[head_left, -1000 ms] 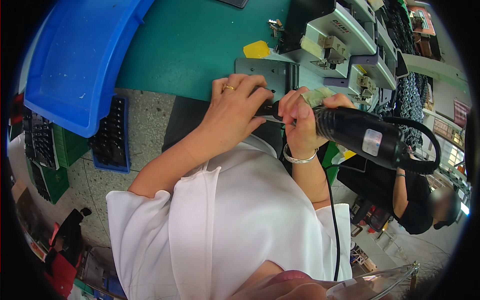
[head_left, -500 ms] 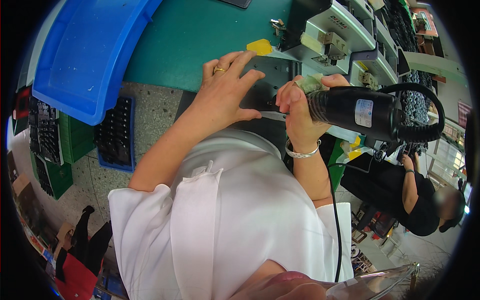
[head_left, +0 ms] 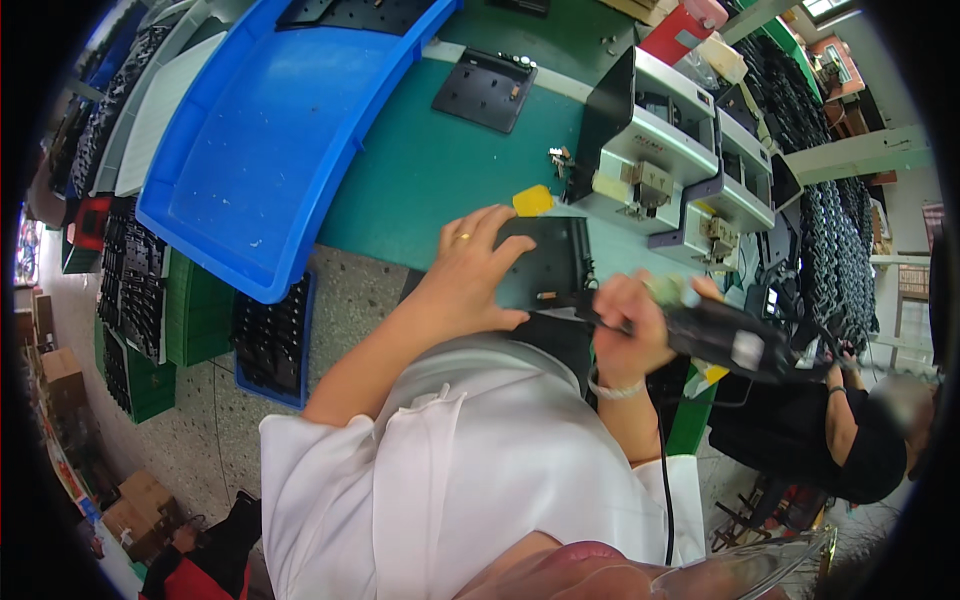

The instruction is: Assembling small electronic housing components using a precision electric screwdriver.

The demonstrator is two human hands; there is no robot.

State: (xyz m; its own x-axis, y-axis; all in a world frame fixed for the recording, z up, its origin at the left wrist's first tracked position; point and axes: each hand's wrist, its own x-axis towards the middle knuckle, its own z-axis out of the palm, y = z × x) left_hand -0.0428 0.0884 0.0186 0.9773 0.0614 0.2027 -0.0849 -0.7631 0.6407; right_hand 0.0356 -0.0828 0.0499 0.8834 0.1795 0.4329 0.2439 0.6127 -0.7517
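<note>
A black plate (head_left: 545, 258) with small fittings along its right side lies at the near edge of the green table. My left hand (head_left: 468, 272) spans its left side, fingers and thumb spread, fingertips touching it. My right hand (head_left: 635, 325) is wrapped around the front of a black corded electric screwdriver (head_left: 735, 342), blurred by motion. A pale green wrap shows beside that grip. The screwdriver lies nearly level, its front end toward the plate's near right corner, where a small brass-coloured piece (head_left: 546, 295) shows. Whether the bit touches anything, I cannot tell.
A large blue tray (head_left: 225, 190) stands at the left. Farther back are another black plate (head_left: 487, 90), small metal parts (head_left: 560, 157) and a yellow piece (head_left: 533, 200). Silver-and-black machines (head_left: 650, 170) line the right. A co-worker in black (head_left: 820, 430) is beyond my right arm.
The screwdriver's front end has come down and left toward the plate's near right corner. My left hand stays spread at the plate's left side. The whole view has shifted, showing more of the table.
</note>
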